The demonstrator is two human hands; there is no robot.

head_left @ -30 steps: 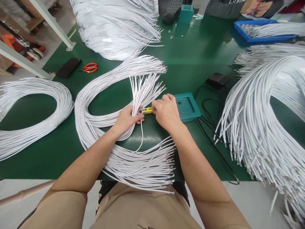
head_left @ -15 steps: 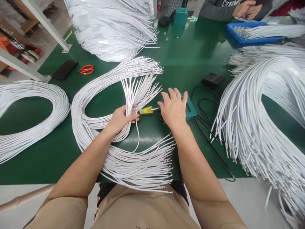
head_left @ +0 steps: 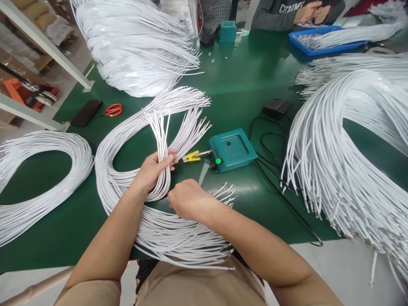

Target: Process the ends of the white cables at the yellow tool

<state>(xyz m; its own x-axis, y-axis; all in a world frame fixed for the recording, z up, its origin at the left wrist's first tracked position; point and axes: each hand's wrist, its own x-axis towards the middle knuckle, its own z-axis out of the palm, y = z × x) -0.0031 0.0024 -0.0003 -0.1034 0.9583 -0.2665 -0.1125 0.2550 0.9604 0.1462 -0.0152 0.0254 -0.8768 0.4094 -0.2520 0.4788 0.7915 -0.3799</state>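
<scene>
L hand [head_left: 158,166] curled round wires [head_left: 163,149]; R hand [head_left: 185,198] bent inward.

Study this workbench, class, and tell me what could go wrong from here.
The held cables in the left hand could tangle with the coil beside it. The lower cable ends lie at the table edge and might snag on the shirt. The yellow clip sits near the loose ends and could catch one.
</scene>
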